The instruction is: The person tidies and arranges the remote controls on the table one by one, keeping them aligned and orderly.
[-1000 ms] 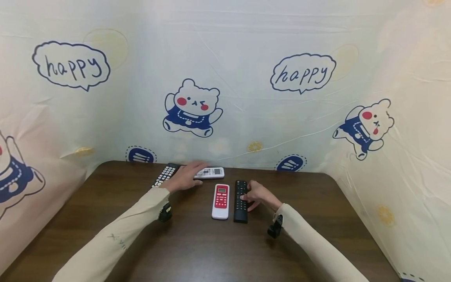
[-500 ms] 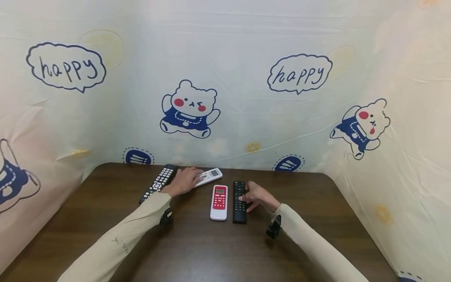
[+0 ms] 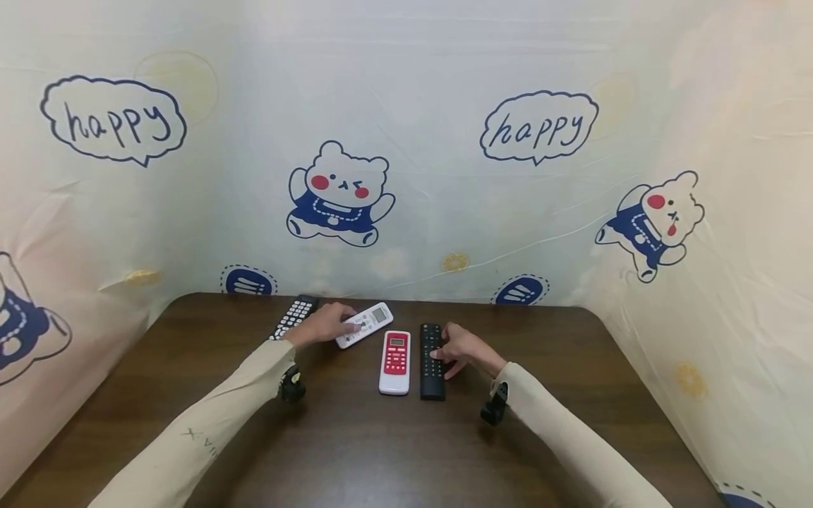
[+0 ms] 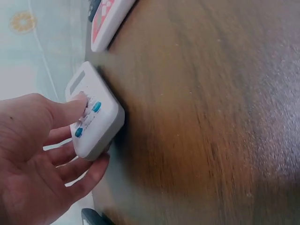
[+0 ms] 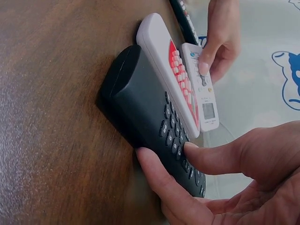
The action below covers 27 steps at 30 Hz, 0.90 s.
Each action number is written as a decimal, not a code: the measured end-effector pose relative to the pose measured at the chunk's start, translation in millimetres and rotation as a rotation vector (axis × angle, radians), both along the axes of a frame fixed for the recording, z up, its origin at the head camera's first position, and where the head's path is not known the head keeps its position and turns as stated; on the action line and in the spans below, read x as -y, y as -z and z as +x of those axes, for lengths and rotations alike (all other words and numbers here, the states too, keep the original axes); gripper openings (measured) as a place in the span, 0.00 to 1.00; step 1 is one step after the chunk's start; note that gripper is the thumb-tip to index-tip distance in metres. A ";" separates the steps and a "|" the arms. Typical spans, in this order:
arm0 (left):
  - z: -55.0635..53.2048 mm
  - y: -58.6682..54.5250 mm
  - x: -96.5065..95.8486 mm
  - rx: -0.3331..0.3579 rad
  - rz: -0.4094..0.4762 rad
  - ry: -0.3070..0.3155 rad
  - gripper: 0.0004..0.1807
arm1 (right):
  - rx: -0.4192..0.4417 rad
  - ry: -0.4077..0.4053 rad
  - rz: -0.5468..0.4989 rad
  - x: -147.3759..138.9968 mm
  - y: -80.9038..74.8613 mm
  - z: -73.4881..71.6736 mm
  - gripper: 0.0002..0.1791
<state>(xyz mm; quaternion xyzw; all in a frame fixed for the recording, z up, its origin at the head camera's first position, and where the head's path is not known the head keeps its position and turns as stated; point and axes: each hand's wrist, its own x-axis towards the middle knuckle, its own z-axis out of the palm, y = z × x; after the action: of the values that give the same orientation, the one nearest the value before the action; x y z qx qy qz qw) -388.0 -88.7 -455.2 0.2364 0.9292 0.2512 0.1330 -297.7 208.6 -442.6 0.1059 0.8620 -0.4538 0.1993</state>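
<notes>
My left hand (image 3: 322, 324) grips a white air conditioner remote (image 3: 376, 319), which lies at a slant near the table's far edge. In the left wrist view the thumb presses on the button face of this remote (image 4: 104, 123) and the other fingers curl around its far side and end. A black remote (image 3: 432, 386) points lengthwise away from me on the right. My right hand (image 3: 468, 351) holds its right side, the thumb on the buttons and the fingers along the edge, as the right wrist view shows on the remote (image 5: 140, 93).
Between the hands lies a white remote with a red button panel (image 3: 395, 385), just left of the black one. Behind the left wrist is a black remote with white buttons (image 3: 295, 315), partly covered. A patterned curtain (image 3: 432, 212) rises behind the brown table (image 3: 356, 451).
The white remote has turned from nearly level to slanted and come slightly nearer and leftward with my left hand. My right hand keeps its hold on the black remote.
</notes>
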 end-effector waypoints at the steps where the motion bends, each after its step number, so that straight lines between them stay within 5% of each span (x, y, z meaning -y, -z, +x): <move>1: -0.4 -0.6 1.1 0.004 0.005 -0.001 0.23 | 0.002 0.002 0.000 0.4 -0.6 -0.4 0.28; 13: 0.1 -12.4 1.9 0.062 0.031 -0.050 0.19 | 0.005 0.001 -0.004 1.1 -2.4 -1.3 0.28; 19: -1.0 -19.9 8.8 0.230 0.110 -0.044 0.22 | 0.010 0.003 -0.010 0.1 -3.6 -4.0 0.28; 27: -3.5 -14.9 15.3 0.441 0.194 -0.044 0.27 | -0.002 -0.009 0.003 -1.5 -2.1 -1.3 0.29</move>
<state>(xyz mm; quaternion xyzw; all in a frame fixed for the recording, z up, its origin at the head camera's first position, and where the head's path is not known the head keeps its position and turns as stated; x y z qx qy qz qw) -391.5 -103.9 -440.3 0.1673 0.8540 0.3877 0.3041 -299.0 210.1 -440.5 0.1017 0.8634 -0.4516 0.2004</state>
